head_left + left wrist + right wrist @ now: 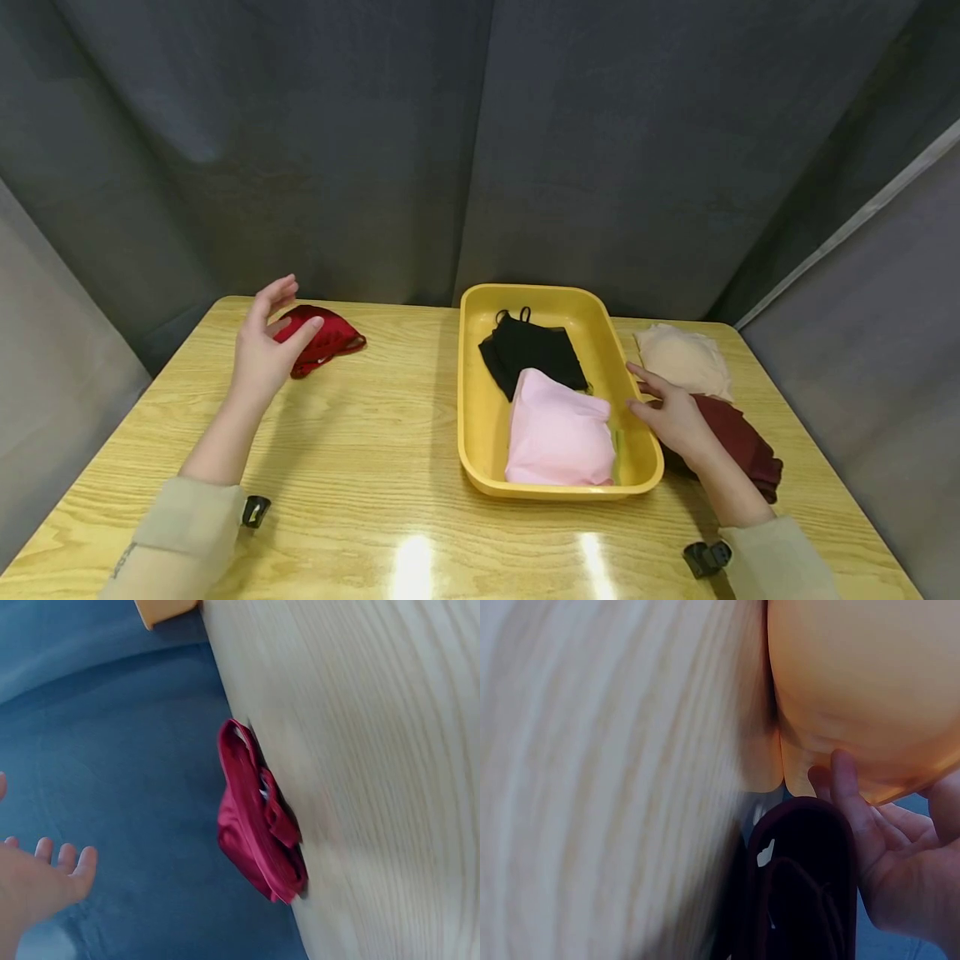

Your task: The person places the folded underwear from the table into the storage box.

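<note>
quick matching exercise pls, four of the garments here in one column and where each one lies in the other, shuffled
Garments
1. pink folded garment
2. shiny red garment
3. black garment with thin straps
4. beige garment

Places
A. on the table, right of the yellow tray
B. in the tray, toward its far end
C. in the tray, toward the person
D. on the table, near the left hand

Pairs: 1-C, 2-D, 3-B, 4-A

I can see the person's left-hand grip, fingers loosely spread, near a red garment on the tabletop; the right-hand grip holds the yellow tray by its right side, pink cloth overlapping black cloth inside.
</note>
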The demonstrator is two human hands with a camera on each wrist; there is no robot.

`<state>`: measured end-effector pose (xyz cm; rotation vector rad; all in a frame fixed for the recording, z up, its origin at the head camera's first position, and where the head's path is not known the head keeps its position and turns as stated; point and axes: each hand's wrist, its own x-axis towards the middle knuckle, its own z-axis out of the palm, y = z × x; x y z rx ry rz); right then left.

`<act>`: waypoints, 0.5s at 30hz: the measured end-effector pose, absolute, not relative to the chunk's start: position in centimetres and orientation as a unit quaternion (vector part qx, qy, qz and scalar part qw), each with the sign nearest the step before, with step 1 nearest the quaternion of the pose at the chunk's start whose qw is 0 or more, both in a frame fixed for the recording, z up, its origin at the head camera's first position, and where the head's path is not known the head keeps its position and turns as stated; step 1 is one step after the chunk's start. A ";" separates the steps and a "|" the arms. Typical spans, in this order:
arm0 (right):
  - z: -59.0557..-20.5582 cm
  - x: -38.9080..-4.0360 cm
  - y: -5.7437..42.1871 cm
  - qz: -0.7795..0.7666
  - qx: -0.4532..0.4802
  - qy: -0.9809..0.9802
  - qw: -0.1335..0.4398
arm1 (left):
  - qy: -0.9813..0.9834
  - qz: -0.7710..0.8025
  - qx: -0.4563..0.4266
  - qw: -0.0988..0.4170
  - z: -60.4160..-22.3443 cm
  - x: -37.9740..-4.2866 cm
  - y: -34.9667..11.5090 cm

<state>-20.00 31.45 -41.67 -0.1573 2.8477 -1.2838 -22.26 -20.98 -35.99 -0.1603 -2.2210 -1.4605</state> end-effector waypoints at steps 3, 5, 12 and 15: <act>-41.7 -20.0 31.5 -0.412 -0.052 0.910 0.008 | -0.819 -0.522 -0.060 0.229 -36.2 -22.9 -21.7; -41.7 -20.0 31.5 -0.413 -0.053 0.909 0.008 | -0.823 -0.518 -0.063 0.224 -36.4 -23.3 -22.1; -41.7 -20.1 31.5 -0.413 -0.056 0.909 0.008 | -0.839 -0.497 -0.069 0.211 -37.2 -24.7 -23.4; -41.6 -20.0 31.6 -0.413 -0.056 0.909 0.010 | -0.849 -0.483 -0.071 0.204 -37.7 -25.3 -23.9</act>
